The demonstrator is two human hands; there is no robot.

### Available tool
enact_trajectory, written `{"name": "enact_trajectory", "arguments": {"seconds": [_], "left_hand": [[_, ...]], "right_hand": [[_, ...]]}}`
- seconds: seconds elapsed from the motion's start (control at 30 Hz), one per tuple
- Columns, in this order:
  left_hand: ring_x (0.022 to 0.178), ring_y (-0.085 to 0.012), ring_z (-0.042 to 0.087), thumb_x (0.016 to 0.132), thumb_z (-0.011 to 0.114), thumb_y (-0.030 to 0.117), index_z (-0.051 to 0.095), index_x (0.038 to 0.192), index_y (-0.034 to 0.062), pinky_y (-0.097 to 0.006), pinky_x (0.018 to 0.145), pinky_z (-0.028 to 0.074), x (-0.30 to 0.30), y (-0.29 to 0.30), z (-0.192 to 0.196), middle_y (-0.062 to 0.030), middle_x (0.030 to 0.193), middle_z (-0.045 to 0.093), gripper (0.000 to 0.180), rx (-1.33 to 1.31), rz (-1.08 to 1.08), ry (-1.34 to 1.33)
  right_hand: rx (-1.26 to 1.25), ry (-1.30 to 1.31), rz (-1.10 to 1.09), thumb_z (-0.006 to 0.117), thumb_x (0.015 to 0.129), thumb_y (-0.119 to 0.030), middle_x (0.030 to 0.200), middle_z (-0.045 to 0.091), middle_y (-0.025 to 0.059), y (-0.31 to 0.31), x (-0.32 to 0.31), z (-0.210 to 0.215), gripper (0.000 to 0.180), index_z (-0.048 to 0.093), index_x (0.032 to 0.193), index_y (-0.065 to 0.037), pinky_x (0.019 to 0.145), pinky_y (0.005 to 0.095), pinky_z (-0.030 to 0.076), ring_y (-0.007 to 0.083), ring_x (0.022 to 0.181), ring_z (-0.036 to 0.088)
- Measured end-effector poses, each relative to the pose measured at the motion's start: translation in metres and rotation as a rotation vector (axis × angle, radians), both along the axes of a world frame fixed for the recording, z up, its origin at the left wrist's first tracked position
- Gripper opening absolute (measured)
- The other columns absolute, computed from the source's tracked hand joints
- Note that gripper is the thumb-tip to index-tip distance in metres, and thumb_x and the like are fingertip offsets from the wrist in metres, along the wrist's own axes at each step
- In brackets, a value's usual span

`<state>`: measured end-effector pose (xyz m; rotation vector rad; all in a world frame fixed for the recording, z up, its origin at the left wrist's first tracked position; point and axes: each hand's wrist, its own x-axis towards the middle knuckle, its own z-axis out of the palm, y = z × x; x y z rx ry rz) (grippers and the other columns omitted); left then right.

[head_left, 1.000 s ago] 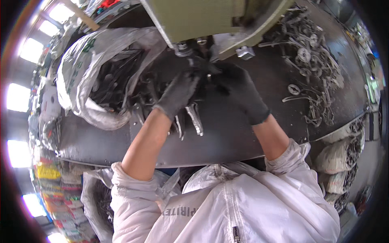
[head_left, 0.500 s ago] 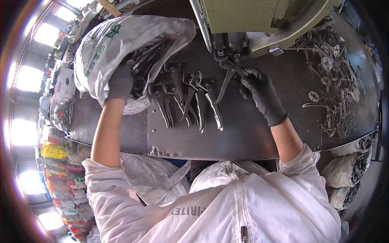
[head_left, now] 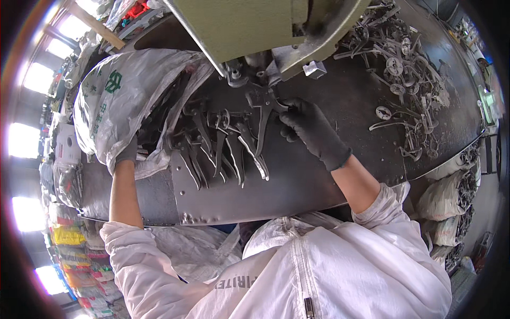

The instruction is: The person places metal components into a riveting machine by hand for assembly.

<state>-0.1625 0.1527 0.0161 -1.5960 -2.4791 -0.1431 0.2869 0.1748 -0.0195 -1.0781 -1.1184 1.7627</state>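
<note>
My right hand, in a dark glove, is closed on a dark plier-like tool. It grips the tool by the right handle, just below the tip of the green machine. On the left, my left hand is at the lower edge of a white plastic bag. Bag film covers its fingers, so what they hold cannot be made out. Dark tool pieces show inside the bag's mouth. Several similar plier-like tools lie side by side on the dark metal table between my hands.
A heap of metal pieces with round discs spreads over the table's right side. Full sacks stand below the right edge, and stacked colourful bundles stand at left. A small metal block sits beside the machine.
The whole view has shifted. My right hand has drawn the tool a little away from the machine's tip. My left hand has gone from the bag's mouth to under its lower edge.
</note>
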Motion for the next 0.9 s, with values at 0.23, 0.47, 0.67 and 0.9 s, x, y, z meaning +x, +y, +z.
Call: {"name": "enact_trajectory", "arguments": {"seconds": [0.23, 0.47, 0.67, 0.9], "left_hand": [[0.116, -0.031, 0.046, 0.094, 0.028, 0.039, 0.042, 0.13, 0.0096, -0.037, 0.095, 0.035, -0.028, -0.025, -0.018, -0.0207, 0.126, 0.047, 0.048, 0.02, -0.485, 0.002], [0.091, -0.0235, 0.057, 0.093, 0.04, 0.02, 0.038, 0.129, 0.0012, -0.032, 0.081, 0.045, 0.15, -0.031, 0.033, -0.0119, 0.105, 0.056, 0.041, 0.385, -0.37, -1.109], [0.089, -0.0149, 0.055, 0.087, 0.057, 0.025, 0.027, 0.136, 0.0036, -0.027, 0.079, 0.045, 0.238, -0.049, 0.058, -0.0096, 0.111, 0.053, 0.061, -0.074, -0.52, -1.311], [0.075, -0.0098, 0.051, 0.08, 0.06, 0.009, 0.043, 0.123, -0.0006, -0.024, 0.067, 0.044, 0.307, -0.001, 0.013, -0.0066, 0.095, 0.055, 0.048, -0.454, -0.681, -1.418]], "right_hand": [[0.098, 0.057, 0.102, 0.048, 0.085, -0.001, 0.076, 0.053, 0.006, -0.005, -0.009, -0.003, 0.023, 0.048, 0.107, 0.006, 0.045, 0.0235, 0.041, 0.0098, 0.055, 0.05], [0.116, 0.304, -0.146, 0.052, 0.084, -0.006, 0.081, 0.053, 0.0039, -0.006, -0.014, -0.017, 0.024, 0.05, 0.105, 0.004, 0.049, 0.0208, 0.04, 0.0097, 0.062, 0.051], [0.717, -0.496, -0.653, 0.06, 0.077, -0.008, 0.084, 0.06, 0.009, 0.114, 0.118, -0.047, 0.02, 0.06, 0.096, -0.001, 0.065, 0.0317, 0.047, 0.0186, 0.071, 0.058], [-0.177, 0.973, -0.631, 0.047, 0.086, -0.012, 0.095, 0.061, 0.0076, 0.181, 0.153, -0.032, 0.017, 0.058, 0.099, -0.009, 0.078, 0.0395, 0.046, 0.0238, 0.089, 0.057]]}}
